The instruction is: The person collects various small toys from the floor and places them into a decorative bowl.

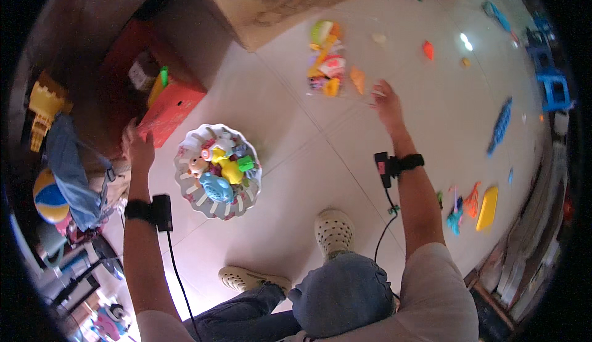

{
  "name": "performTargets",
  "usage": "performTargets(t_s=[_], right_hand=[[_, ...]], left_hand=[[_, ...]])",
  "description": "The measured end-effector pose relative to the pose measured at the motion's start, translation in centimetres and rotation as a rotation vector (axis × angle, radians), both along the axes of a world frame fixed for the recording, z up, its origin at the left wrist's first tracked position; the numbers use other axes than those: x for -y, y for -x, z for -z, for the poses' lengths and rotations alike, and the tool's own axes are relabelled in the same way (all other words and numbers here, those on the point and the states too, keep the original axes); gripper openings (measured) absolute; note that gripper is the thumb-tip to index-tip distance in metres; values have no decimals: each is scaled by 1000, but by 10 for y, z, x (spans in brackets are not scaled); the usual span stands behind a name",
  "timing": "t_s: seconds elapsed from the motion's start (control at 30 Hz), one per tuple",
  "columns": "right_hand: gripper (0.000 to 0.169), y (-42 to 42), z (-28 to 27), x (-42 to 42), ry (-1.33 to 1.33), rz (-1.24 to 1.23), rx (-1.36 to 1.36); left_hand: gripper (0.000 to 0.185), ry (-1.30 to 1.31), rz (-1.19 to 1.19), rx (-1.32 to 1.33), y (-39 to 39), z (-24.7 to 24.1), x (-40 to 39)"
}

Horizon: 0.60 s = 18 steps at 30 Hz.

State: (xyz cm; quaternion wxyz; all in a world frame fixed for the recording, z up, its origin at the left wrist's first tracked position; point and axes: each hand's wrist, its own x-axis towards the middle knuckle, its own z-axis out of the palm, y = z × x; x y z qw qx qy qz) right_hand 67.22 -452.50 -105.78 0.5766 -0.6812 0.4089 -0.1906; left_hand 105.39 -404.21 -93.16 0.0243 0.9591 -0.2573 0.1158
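Observation:
My left hand (138,148) is at the near corner of a red box (173,113), thumb and fingers around its edge. Whether it grips the box or only touches it, I cannot tell. Inside the box are a green and yellow toy piece (159,85) and a pale block (142,71). My right hand (388,108) is blurred above the tiled floor with its fingers bent; whether it holds something small is unclear. Just left of it lie an orange toy piece (357,79) and a clear bag of colourful plastic toys (330,64).
A scalloped white basket (187,189) of small toys stands before me. Behind it is a large cardboard box (277,4). Scattered on the right are a blue toy (501,127), a yellow plastic piece (487,208) and a blue stool (553,93). Cables hang from both wrist devices.

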Motion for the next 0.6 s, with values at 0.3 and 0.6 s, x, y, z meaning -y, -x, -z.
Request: performTargets(t_s=[0.3, 0.6], right_hand=[[38, 110, -64, -87, -134, -194, -9], [64, 270, -74, -154, 237, -263, -740]], left_hand=[[51, 514, 332, -406, 193, -10, 127], [49, 487, 462, -699, 262, 26, 190]])
